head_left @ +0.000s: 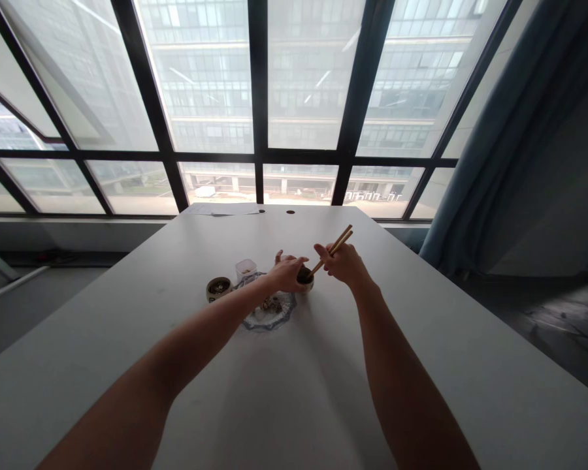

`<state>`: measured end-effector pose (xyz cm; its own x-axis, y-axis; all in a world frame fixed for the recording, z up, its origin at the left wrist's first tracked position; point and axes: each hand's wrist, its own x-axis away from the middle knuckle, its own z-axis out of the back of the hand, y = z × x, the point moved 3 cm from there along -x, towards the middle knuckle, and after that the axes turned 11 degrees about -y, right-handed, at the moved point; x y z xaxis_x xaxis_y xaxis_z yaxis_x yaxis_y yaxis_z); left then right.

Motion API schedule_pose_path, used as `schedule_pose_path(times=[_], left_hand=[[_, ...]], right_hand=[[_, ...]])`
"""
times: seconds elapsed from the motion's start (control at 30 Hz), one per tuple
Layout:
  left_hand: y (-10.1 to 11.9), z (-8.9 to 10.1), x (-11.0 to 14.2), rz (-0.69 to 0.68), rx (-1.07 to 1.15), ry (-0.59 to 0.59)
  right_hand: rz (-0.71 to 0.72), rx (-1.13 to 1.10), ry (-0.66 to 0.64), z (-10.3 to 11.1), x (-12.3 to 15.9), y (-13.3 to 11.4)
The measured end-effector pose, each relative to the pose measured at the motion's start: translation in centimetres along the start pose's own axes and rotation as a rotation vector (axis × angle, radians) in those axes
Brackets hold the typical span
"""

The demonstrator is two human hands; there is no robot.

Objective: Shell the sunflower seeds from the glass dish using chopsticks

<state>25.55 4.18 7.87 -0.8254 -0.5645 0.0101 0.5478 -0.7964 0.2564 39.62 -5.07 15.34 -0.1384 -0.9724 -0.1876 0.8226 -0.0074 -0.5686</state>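
Note:
My right hand point(343, 262) is closed around a pair of chopsticks point(342, 239), whose lower tips reach into a small dark-filled bowl point(306, 287). At that bowl's left side my left hand point(289, 273) grips its rim, with some fingers raised. Under my left forearm lies a clear plate with a scalloped edge point(269, 324), holding small brown and pale pieces point(271, 304). What is inside the bowl is too dark to make out, and my forearm hides part of the plate.
A second small bowl point(219, 288) with dark contents stands left of the plate. Behind the plate is a clear plastic tub point(245, 269). Papers point(225, 209) lie at the white table's point(176, 405) far edge, before the windows. A blue curtain point(490, 156) hangs at right.

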Motion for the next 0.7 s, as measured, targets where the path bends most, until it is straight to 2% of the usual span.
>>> schedule_pose_path(times=[0.13, 0.27, 0.33, 0.4, 0.47, 0.57, 0.63, 0.7], left_hand=[[0.1, 0.2, 0.0, 0.007, 0.005, -0.016], [0.1, 0.6, 0.4, 0.024, 0.004, -0.064], [-0.1, 1.3, 1.3, 0.008, 0.019, -0.088], [-0.7, 2.3, 3.0, -0.012, 0.043, -0.058], [-2.1, 3.4, 5.4, 0.003, 0.062, 0.041], [-5.4, 4.7, 9.7, 0.114, 0.087, 0.213], [-7.9, 4.8, 12.4, 0.194, 0.110, 0.295], [-10.2, 4.3, 14.7, 0.266, 0.135, 0.355]], right_hand=[[0.035, 0.003, 0.003, -0.2, -0.1, 0.0], [0.067, -0.056, 0.134, 0.2, -0.2, 0.0], [0.107, -0.126, 0.217, 0.4, -0.1, -0.2], [0.167, -0.216, 0.239, 0.2, 0.0, -0.5], [0.226, -0.305, 0.164, -0.7, -0.1, -0.9], [0.290, -0.348, -0.098, -3.1, -0.2, -1.7], [0.326, -0.319, -0.263, -4.8, -0.1, -2.3], [0.353, -0.279, -0.345, -6.0, 0.0, -2.7]])
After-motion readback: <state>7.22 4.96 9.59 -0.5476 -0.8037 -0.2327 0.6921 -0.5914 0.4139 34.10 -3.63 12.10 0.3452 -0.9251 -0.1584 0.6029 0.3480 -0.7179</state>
